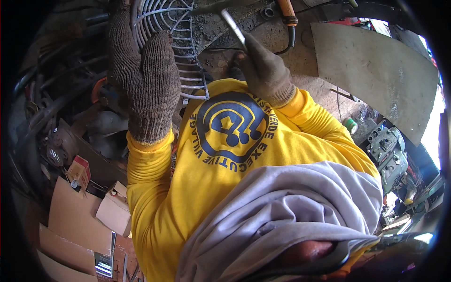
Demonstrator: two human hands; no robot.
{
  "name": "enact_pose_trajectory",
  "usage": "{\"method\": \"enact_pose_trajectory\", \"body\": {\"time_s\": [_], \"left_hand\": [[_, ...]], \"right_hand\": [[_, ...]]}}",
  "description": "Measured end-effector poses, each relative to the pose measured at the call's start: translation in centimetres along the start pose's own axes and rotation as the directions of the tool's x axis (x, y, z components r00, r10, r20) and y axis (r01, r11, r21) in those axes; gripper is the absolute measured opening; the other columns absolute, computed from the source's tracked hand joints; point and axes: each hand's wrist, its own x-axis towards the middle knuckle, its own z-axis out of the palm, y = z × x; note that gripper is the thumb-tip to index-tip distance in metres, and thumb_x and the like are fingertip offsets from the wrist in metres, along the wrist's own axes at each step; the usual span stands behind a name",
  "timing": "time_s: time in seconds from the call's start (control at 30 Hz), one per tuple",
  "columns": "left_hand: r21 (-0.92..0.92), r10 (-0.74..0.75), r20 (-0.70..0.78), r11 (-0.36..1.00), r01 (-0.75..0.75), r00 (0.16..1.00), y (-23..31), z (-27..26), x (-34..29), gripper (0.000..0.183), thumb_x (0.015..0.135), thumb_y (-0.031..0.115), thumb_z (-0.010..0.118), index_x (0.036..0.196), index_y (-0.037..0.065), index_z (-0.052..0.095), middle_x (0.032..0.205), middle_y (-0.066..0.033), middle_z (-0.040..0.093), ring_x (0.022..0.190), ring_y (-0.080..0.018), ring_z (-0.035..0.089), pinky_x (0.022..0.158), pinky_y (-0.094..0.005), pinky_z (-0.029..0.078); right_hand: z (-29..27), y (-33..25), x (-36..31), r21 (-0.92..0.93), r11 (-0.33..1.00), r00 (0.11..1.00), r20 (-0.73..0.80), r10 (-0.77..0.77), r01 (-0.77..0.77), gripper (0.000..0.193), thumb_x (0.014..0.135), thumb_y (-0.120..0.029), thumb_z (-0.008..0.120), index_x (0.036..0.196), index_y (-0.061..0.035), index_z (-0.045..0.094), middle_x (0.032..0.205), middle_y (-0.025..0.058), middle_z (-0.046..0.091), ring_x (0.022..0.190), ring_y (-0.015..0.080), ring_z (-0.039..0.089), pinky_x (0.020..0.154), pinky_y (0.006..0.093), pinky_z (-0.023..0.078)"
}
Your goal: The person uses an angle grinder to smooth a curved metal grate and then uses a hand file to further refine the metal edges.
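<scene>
Grey cloth bunched closest to the lens, yellow long-sleeved shirt beneath it. Wire grille, curved bars, top centre-left, cut off by the upper edge. Left hand, in a brown knit glove, is bent around the grille's left side, looks to be grasping it; fingertips hidden, so exact contact can't be told. Right hand, also gloved, is clenched on a metal-shafted tool, bright shank slanting up-left toward the grille; far end too dark and blurred to name, contact with the bars can't be told. Orange handle with a black cable lies near the tool, beyond the right hand. Flat sheet at right, machine part below it, cardboard lower left. Risks, as judged: left hand sits right beside where the tool points, so a glancing or badly aimed stroke could catch the fingers. Grille seems held on one side only; a knock on the free side could twist it out of the grip. Thick knit could slide on a smooth shank, letting the tool turn, or snag on a bar end. Cable could get hooked if the right hand swings wide. Loose cloth hanging forward could block the view of the bars.
</scene>
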Motion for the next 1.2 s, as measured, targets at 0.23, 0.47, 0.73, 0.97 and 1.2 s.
{"method": "enact_pose_trajectory", "body": {"time_s": [0.23,0.47,0.73,0.97,1.2], "left_hand": [[0.001,-0.123,0.027,0.992,0.123,0.992,1.7,-0.3,-0.2,0.057,0.084,0.009,0.068,0.138,0.001,0.051,0.143,-0.0202,0.049,0.134,-0.0346,0.046,0.113,-0.0417,0.035],[0.150,-0.037,-0.023,0.988,0.040,0.999,0.6,0.2,-1.1,0.054,0.085,0.012,0.069,0.136,0.002,0.053,0.144,-0.0198,0.049,0.135,-0.0337,0.046,0.113,-0.0396,0.035],[0.303,0.052,0.018,0.951,-0.055,0.998,1.3,0.4,-1.4,0.031,0.086,0.012,0.069,0.117,0.007,0.068,0.145,-0.0197,0.047,0.134,-0.0359,0.046,0.111,-0.0427,0.038],[0.337,0.121,0.004,0.935,-0.115,0.993,0.7,0.5,-1.6,0.024,0.086,0.012,0.068,0.110,0.010,0.070,0.144,-0.0211,0.048,0.132,-0.0379,0.047,0.108,-0.0449,0.041],[0.372,-0.021,-0.055,0.927,0.040,0.998,1.3,1.4,-1.0,0.038,0.086,0.007,0.067,0.123,0.003,0.063,0.141,-0.0194,0.051,0.132,-0.0347,0.048,0.109,-0.0439,0.041]], "right_hand": [[-0.8,-1.2,0.7,0.034,0.999,0.999,-0.031,-0.021,0.022,0.043,0.097,-0.016,0.060,0.136,-0.0007,0.054,0.093,0.0154,0.072,0.084,0.0268,0.073,0.073,0.0340,0.056],[-0.8,-1.5,-0.3,0.065,0.995,0.997,0.006,0.081,-0.081,0.046,0.096,-0.020,0.059,0.138,-0.0061,0.050,0.095,0.0208,0.069,0.085,0.0378,0.070,0.072,0.0427,0.056],[-1.0,-1.7,-0.3,0.013,0.998,0.994,-0.092,-0.063,0.064,0.051,0.094,-0.019,0.061,0.141,-0.0074,0.045,0.092,0.0220,0.069,0.081,0.0388,0.070,0.067,0.0437,0.057],[-0.5,-1.2,0.2,-0.048,0.998,0.995,0.085,0.053,-0.049,0.052,0.096,-0.023,0.059,0.143,-0.0064,0.044,0.092,0.0222,0.069,0.081,0.0404,0.069,0.070,0.0439,0.057],[0.4,0.3,0.1,-0.158,0.984,0.983,0.145,0.112,-0.088,0.046,0.096,-0.016,0.060,0.140,-0.0057,0.050,0.091,0.0175,0.070,0.086,0.0333,0.072,0.072,0.0383,0.056]]}}
